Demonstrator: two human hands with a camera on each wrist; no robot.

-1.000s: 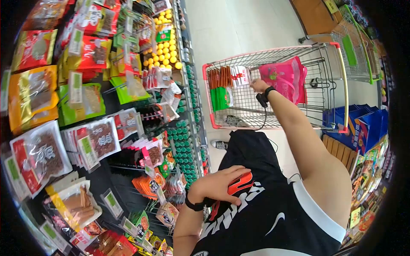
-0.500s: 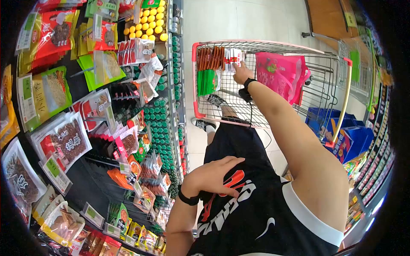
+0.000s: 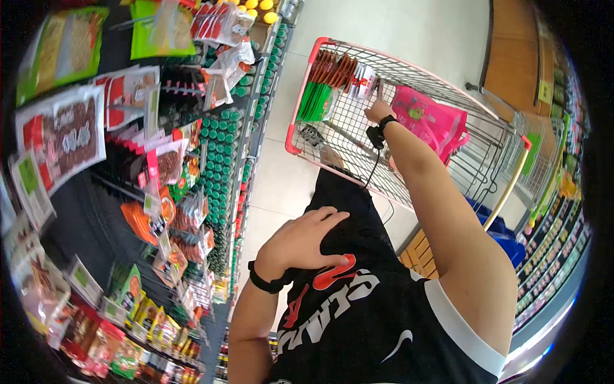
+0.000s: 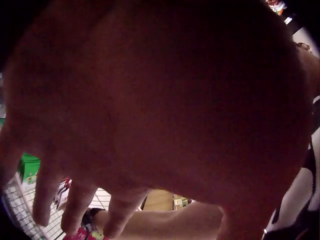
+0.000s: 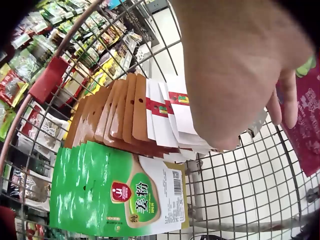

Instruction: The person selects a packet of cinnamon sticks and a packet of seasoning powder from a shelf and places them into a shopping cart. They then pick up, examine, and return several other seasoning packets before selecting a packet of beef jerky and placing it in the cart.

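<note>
Pale floor (image 3: 390, 29) beyond the cart rim (image 5: 48, 80), left hand (image 3: 306, 240) spread, right hand (image 3: 378, 112) beside white packets (image 5: 162, 122), grip unclear

The wire cart (image 3: 352, 118) carries lined-up packets (image 3: 329, 77) and a pink bag (image 3: 430, 121).

The right hand (image 5: 242, 75) is beside white packets (image 5: 181, 119).

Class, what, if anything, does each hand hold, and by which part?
Nothing is seen in the left hand. The right hand is at the white packets, but whether it grips them, and where, cannot be told.
</note>
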